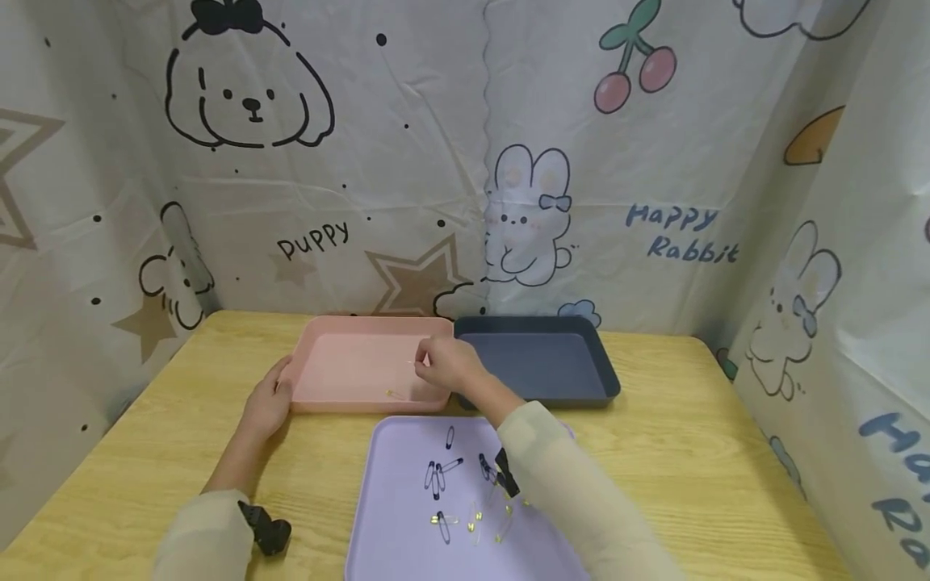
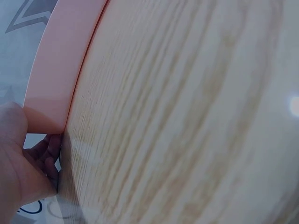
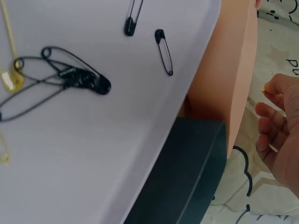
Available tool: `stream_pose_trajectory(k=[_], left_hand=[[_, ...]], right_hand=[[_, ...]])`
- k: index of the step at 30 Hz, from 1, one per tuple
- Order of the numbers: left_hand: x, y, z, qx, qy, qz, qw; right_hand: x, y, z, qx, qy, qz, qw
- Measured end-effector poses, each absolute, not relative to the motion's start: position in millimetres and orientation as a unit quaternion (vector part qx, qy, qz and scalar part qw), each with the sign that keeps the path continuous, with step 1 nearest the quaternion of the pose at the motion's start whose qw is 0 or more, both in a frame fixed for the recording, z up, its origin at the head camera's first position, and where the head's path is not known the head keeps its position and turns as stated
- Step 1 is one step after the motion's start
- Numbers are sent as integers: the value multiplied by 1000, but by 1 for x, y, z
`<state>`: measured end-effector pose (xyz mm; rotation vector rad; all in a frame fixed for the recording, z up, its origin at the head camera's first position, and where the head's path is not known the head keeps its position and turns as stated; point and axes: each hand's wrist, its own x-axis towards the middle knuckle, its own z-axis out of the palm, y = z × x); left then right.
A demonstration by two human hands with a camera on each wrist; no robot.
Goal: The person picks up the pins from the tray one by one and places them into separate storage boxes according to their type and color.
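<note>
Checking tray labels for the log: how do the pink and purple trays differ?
Contents: the pink tray shows a gold pin lying in it; the purple tray bears several black pins and gold pins.
Place: the purple tray is nearer the person, the pink tray farther.
Contact: the left hand holds the pink tray's edge; neither hand holds the purple tray.
Shared: raised rims, rounded corners.
</note>
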<state>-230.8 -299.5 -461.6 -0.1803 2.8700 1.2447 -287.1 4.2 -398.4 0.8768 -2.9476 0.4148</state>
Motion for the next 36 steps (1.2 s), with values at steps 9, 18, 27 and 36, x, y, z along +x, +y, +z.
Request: stream_pose_trajectory(k=[9, 18, 27, 36], left_hand=[[-230, -299, -460, -61, 916, 397, 5], [-232, -299, -460, -61, 914, 400, 4], [-232, -301, -461, -62, 911, 409, 7], [-232, -299, -459, -65, 911, 408, 8]], right_hand=[[-290, -2, -408, 259, -955, 144, -9], [-289, -9, -416, 248, -958, 143, -16], [-288, -20, -427, 241, -959, 148, -33], [-288, -24, -433, 246, -960, 128, -31]])
